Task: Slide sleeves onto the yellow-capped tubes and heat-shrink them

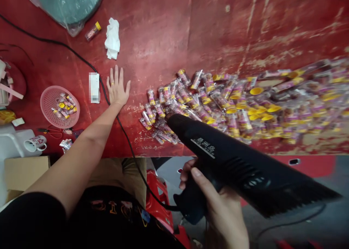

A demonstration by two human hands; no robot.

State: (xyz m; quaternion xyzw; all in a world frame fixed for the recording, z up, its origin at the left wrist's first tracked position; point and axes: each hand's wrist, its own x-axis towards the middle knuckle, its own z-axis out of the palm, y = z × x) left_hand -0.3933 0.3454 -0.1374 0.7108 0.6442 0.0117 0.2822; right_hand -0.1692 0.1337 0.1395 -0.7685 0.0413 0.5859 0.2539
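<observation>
My right hand [222, 205] is wrapped round the handle of a black heat gun [215, 150]. Its nozzle points left and away from me, over the near-left end of a long pile of small clear plastic tubes [207, 99]. These tubes have yellow caps and pink-purple printed labels. Whether the gun is blowing does not show. Flat on the red table, with its fingers spread, lies my left hand [117, 90], holding nothing. The black power cord [127, 136] runs under that arm to the gun.
A pink basket [45, 112] holds several tubes at the left, near a mug [35, 143]. Beyond my left hand lie a crumpled tissue [112, 39], a single tube [93, 31] and a plastic-wrapped round thing [71, 3]. A red stool [159, 201] stands below the table edge.
</observation>
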